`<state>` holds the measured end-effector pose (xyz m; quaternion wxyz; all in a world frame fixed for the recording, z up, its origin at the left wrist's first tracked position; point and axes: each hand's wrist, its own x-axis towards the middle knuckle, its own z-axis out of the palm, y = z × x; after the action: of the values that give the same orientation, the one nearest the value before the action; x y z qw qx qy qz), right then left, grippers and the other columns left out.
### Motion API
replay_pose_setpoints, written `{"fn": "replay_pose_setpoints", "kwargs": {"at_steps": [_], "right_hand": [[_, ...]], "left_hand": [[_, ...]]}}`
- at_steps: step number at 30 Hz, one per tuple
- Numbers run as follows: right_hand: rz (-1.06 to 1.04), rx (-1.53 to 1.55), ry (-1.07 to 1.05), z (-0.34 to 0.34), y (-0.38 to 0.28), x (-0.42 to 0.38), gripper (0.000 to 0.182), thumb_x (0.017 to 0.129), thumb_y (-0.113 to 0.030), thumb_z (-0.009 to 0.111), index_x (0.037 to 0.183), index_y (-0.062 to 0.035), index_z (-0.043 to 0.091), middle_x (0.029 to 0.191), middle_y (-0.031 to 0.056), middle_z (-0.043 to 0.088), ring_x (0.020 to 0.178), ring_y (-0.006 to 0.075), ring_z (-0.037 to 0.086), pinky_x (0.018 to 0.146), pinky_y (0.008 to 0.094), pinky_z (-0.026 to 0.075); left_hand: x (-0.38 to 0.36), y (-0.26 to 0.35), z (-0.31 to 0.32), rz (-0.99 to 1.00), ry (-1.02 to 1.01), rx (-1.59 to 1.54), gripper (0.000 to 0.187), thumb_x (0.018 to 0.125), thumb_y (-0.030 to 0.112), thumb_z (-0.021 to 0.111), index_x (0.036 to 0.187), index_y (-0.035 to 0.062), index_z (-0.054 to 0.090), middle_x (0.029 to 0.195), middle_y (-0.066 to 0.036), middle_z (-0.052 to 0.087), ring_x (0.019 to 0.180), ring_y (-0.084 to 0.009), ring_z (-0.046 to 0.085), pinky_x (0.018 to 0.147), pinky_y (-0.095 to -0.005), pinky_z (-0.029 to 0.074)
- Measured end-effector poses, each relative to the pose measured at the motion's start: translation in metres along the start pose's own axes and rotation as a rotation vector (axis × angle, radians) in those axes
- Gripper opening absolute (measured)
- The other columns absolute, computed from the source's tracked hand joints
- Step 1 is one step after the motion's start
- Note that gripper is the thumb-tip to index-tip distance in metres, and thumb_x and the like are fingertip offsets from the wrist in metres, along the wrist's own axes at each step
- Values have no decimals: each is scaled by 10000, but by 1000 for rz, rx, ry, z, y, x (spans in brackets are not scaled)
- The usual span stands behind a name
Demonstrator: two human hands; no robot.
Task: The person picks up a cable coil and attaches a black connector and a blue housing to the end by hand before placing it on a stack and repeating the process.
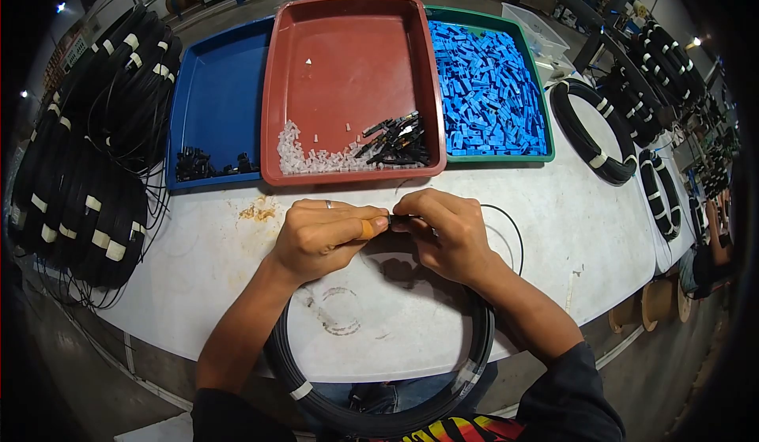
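Note:
My left hand [316, 235] and my right hand [449, 232] meet over the white table, fingertips nearly touching. Both pinch a small black connector piece [393, 222], mostly hidden by the fingers. Tape wraps one finger of the left hand, and a ring shows on another. Below my hands, a coil of black cable [481, 327] rests partly on the table and partly over its front edge against my body. From behind my right hand a thin black cable [519, 236] loops out and back down toward the coil.
Ahead stand a blue tray [220, 86] with black parts, a red tray [348, 54] with clear pieces and black connectors, and a green tray [490, 159] full of blue clips [494, 86]. Stacked cable coils [79, 197] rise at left; another coil [597, 161] lies at right.

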<state>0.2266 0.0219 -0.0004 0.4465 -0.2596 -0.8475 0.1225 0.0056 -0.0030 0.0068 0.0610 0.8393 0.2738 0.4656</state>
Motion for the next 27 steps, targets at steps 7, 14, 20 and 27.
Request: {"fn": "replay_pose_setpoints", "kwargs": {"at_steps": [7, 14, 20, 27], "right_hand": [[35, 24, -64, -2, 0, 0, 245, 731, 7, 746, 949, -88, 684, 813, 59, 683, 681, 271, 686, 551, 375, 523], [25, 6, 1, 0, -3, 0, 204, 756, -28, 757, 937, -88, 684, 797, 67, 680, 663, 269, 682, 543, 371, 518], [14, 65, -18, -1, 1, 0, 184, 772, -48, 769, 932, -81, 684, 779, 70, 678, 643, 273, 676, 536, 375, 508], [-8, 2, 31, -1, -4, 5, 263, 747, -11, 771, 980, -77, 668, 829, 73, 684, 701, 279, 684, 562, 376, 516]], "left_hand": [[-1, 1, 1, 13, -20, 25, 150, 732, -56, 813, 858, 18, 779, 872, -149, 781, 761, -257, 778, 687, -320, 630], [0, 0, 0, 23, 21, 16, 136, 737, -56, 796, 837, 20, 745, 910, -125, 782, 789, -242, 771, 671, -310, 620], [0, 1, 1, 83, 0, 59, 115, 751, -55, 792, 816, 18, 729, 914, -123, 781, 803, -241, 772, 670, -316, 625], [0, 0, 1, 51, 33, 45, 130, 739, -51, 807, 824, 19, 739, 897, -122, 781, 762, -242, 770, 650, -308, 621]]}}
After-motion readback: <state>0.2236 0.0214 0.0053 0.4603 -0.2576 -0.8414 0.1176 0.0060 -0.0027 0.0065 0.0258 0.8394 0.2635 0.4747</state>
